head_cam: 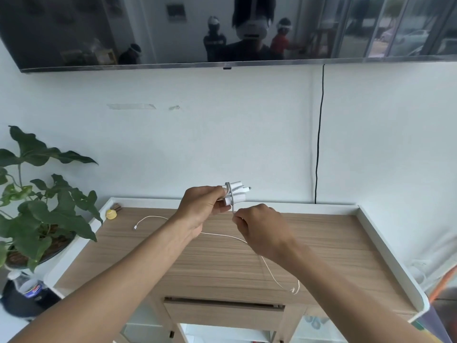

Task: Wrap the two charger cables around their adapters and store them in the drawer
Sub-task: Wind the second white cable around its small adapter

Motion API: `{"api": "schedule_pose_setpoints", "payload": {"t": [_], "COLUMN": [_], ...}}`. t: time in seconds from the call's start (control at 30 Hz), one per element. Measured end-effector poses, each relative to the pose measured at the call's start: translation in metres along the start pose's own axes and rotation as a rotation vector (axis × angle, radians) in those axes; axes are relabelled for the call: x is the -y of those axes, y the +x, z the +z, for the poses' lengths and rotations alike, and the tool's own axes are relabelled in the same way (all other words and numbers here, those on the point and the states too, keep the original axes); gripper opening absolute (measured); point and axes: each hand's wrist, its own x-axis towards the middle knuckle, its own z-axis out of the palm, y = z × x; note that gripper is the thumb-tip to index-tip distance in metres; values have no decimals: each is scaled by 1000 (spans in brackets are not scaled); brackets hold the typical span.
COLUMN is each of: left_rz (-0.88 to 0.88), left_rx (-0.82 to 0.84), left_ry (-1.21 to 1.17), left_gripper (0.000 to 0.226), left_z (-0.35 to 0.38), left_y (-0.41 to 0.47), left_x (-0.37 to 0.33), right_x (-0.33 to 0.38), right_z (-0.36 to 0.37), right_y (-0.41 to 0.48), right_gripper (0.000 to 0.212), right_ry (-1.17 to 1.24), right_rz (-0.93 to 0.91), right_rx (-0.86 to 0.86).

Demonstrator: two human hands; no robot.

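Above the back edge of the wood-grain cabinet top [333,243], the white plastic charger adapter bundle [237,194] is held clear of the surface. The left hand [200,209] grips its near end, leaving the body free for winding. One turn of pale grey-white cable [232,203] crosses the bundle. The right hand [262,229] pinches that cable just below, pulling it taut, I judge, so the loop seats tightly. A thin white cord [222,235] lies slack across the top toward its front edge. Beneath, the wooden drawer [223,314] appears slightly open, ready for storing. A leafy green potted plant [49,206] stands at the left.
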Motion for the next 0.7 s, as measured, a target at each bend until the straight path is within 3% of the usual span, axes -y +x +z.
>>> {"api": "schedule_pose_setpoints", "payload": {"t": [0.1,0.33,0.53,0.7], "left_rz": [-27,186,212,218], "left_rx": [-35,-31,138,224], "left_ry": [-17,241,333,334], "left_gripper": [14,4,7,8], "left_z": [3,8,-2,-12], "left_y": [-1,-9,-12,-9], "left_x": [3,11,5,-8], "right_x": [2,-3,-12,-13], "right_z": [-7,-35,-58,-60], "right_y": [2,10,18,16], "right_gripper": [27,26,21,21], "right_ry": [-81,-172,-99,-44], "right_rz": [-7,-32,-34,-164], "right_rx": [50,104,114,-1]}}
